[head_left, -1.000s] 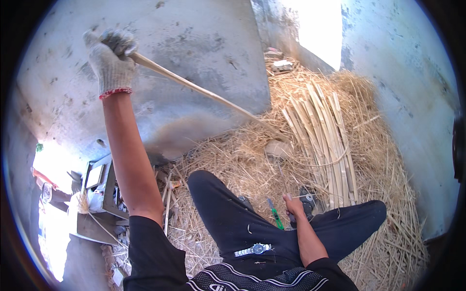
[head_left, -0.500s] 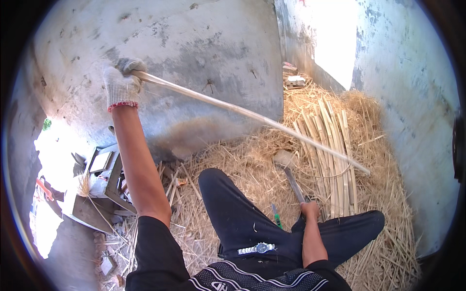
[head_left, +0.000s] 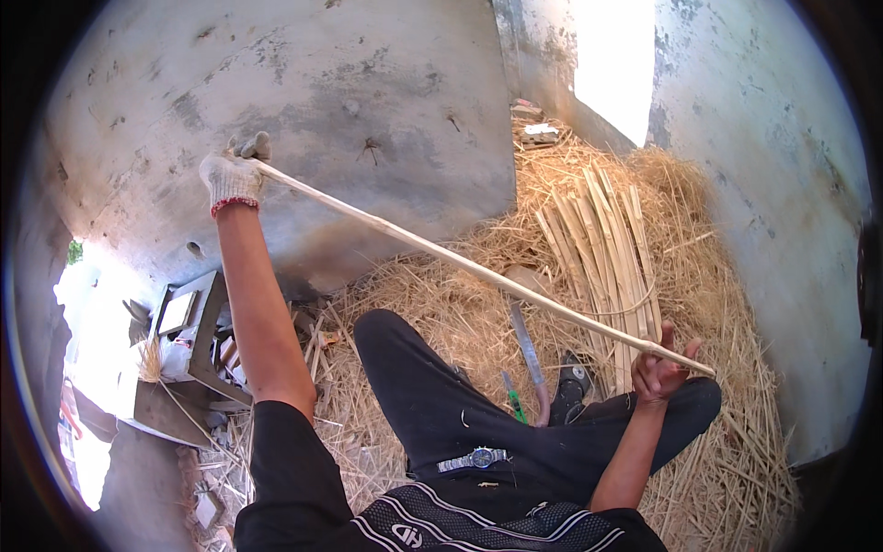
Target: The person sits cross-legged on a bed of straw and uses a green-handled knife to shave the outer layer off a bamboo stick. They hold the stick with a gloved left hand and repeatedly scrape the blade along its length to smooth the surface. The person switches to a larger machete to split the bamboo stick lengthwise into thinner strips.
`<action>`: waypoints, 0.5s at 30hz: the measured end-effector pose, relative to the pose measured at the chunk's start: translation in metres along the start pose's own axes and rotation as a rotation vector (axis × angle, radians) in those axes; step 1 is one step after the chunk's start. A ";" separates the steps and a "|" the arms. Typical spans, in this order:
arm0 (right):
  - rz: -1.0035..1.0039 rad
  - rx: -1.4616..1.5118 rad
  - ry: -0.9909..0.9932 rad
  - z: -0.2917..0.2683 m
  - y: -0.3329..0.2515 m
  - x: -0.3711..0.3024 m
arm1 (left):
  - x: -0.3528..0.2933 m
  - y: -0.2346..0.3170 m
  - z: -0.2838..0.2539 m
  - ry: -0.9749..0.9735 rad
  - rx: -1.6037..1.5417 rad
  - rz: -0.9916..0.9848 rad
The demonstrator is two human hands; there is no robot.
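Note:
A long, pale wooden strip (head_left: 441, 253) slants down from upper left to lower right across the view. My left hand (head_left: 232, 173), in a white knitted glove with a red cuff, grips its upper end out by the wall. At the lower end, my bare right hand (head_left: 657, 375) has its fingers around the strip, with some fingertips sticking up beyond it. Below the strip, a long-bladed knife (head_left: 526, 340) with a curved handle rests between my legs. Beside it lies a small green-handled knife (head_left: 514, 399). A silver wristwatch (head_left: 474, 459) lies on my lap.
A bundle of split pale strips (head_left: 602, 248) lies on straw (head_left: 699, 212) to the right. Grey walls (head_left: 386, 120) rise ahead and at right. An old wooden cabinet (head_left: 189, 359) with clutter stands at left. A dark shoe (head_left: 572, 382) shows beside my knee.
My right hand has let go of the long-bladed knife and moved right and up onto the strip's lower end. The knife now lies down. The left hand still holds the upper end.

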State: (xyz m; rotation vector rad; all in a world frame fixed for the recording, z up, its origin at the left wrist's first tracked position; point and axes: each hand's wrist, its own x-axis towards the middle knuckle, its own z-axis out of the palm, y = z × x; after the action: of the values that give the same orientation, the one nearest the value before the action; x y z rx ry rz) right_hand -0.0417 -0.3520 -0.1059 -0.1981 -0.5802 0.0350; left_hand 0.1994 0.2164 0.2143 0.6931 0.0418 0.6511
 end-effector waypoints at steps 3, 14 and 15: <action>0.054 -0.320 -0.134 0.009 -0.005 -0.017 | 0.021 -0.013 -0.018 0.049 -0.004 -0.018; -0.123 -0.360 0.262 -0.037 -0.030 -0.039 | 0.016 -0.040 -0.035 -0.140 0.250 0.094; -0.142 -0.403 0.421 -0.024 -0.015 -0.028 | -0.017 -0.041 -0.032 -0.241 0.256 0.062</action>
State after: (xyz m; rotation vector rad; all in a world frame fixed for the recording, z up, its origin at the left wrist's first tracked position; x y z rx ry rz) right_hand -0.0528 -0.3738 -0.1378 -0.5408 -0.1737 -0.2588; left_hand 0.2004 0.2016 0.1617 1.0197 -0.1218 0.6236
